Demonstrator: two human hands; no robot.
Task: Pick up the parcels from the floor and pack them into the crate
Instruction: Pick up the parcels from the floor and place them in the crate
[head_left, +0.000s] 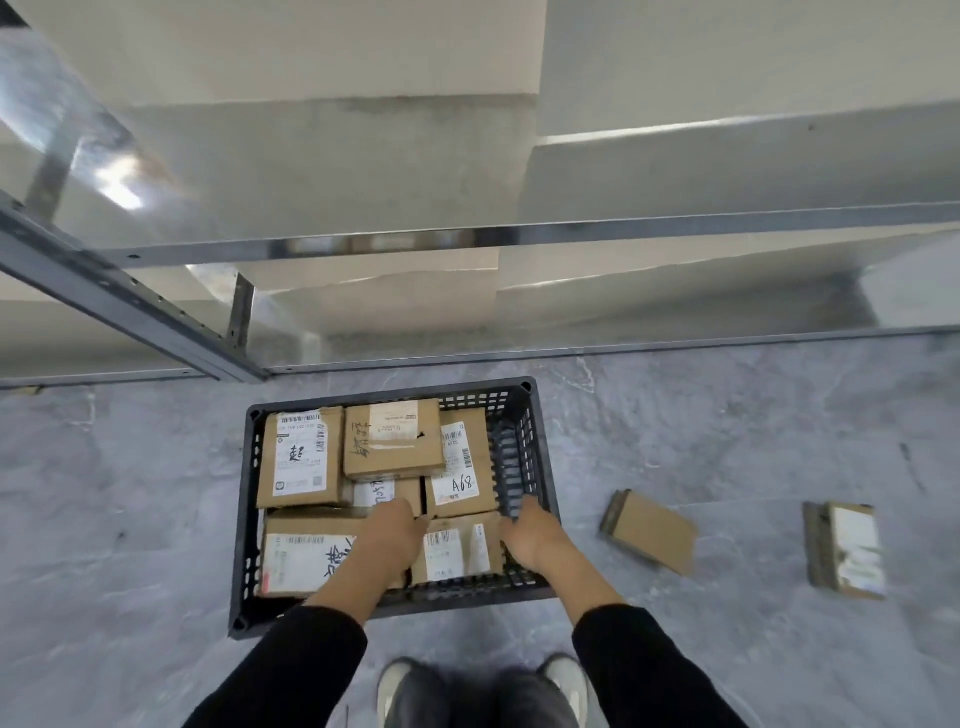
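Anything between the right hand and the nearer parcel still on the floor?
Only the crate's right wall: the right hand sits inside, by it. Past the rim, just bare floor lies before the nearer parcel.

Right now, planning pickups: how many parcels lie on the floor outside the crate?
2: the near parcel just right of the crate, the far parcel farther right. Others could lie out of view.

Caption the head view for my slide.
The left hand and right hand flank a labelled parcel in the packed crate; two parcels lie on the floor.
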